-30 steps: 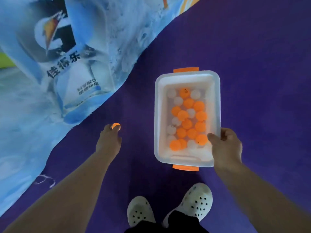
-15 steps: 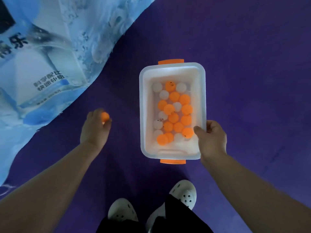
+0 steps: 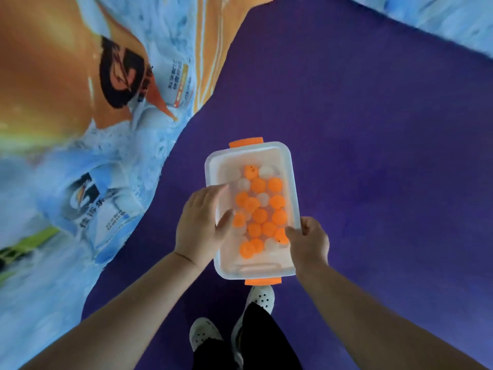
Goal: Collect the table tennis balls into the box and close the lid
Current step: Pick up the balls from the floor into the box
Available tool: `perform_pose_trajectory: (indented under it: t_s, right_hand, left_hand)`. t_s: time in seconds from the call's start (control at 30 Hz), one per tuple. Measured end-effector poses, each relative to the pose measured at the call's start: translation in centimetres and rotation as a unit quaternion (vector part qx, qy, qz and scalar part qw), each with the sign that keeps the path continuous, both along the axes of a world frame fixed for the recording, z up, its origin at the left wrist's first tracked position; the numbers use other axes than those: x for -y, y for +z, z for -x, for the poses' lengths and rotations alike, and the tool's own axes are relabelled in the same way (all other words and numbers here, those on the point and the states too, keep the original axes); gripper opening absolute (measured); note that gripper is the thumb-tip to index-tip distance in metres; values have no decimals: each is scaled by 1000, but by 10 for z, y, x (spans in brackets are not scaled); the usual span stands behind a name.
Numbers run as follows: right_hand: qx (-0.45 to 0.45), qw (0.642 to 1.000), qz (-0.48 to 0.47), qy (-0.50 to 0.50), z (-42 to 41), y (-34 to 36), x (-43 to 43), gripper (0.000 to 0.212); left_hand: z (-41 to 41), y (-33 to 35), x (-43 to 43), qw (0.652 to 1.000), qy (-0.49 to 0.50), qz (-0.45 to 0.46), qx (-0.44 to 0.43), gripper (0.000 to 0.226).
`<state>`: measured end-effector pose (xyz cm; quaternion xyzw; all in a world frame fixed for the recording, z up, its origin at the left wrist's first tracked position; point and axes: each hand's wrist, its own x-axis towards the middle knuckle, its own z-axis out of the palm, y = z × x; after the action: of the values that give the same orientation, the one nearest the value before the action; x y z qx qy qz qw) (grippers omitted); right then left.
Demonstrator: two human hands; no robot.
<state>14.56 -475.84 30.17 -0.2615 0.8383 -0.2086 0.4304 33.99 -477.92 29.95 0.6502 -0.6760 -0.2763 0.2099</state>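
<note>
Two-handed, working through the collecting step, not yet reaching the lid. Pinching the box [image 3: 266,148] by its right rim, towards its near end, with the right hand [image 3: 306,241], thumb inside the wall and fingers curled outside. Hovering the left hand [image 3: 202,225] palm down over the box's left rim, fingers loosely spread and gripping nothing visible, while hiding whatever may lie beneath the palm. Holding the table tennis balls [image 3: 260,214] inside the box, orange and white mixed, in one rough layer over most of its bottom. Seeing no loose ball and no lid anywhere around the box. Judging the next move as checking for strays, then finding the lid, seating it squarely on the rim and pressing it down between the orange handles [image 3: 246,143] at the box's short ends. Handling a milky, half-translucent plastic tub, rectangular, round-cornered, smooth-lipped. Expecting the light, hard, glossy spheres to roll with any tilt. Standing over matte purple flooring [image 3: 373,156] beneath the box, with a glossy printed banner [image 3: 80,129] lying left of it.
</note>
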Motion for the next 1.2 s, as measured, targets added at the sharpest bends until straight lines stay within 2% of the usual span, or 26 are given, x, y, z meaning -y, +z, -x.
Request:
perform_pose_trajectory:
  t_s: [0.23,0.37,0.5,0.8,0.97,1.03,1.13,1.2]
  right_hand:
    - [15,995,37,-90,60,156,-3,4]
    - [13,988,63,-139,96,219,-11,5]
    - [9,978,84,-192,129,266,-22,5]
    - [18,931,90,-353,185,327,-40,8]
    - [8,892,92,-443,207,348,-44,16]
    - [3,876,91,-473,216,353,-50,12]
    - [-6,850,97,-518,233,360,-68,8]
    - [-11,827,102,-553,243,363,-85,9]
  left_hand:
    - [58,160,17,995,3,-74,61,85]
    - [88,224,27,991,-51,-78,91,89]
    - [124,273,29,986,-60,-147,51,87]
    - [211,336,51,960,-208,-185,-8,73]
    - [260,356,79,939,-292,-180,-7,55]
    - [282,360,87,929,-326,-175,-3,46]
    - [321,364,87,910,-381,-163,17,22]
    - [349,367,79,892,-423,-156,32,17]
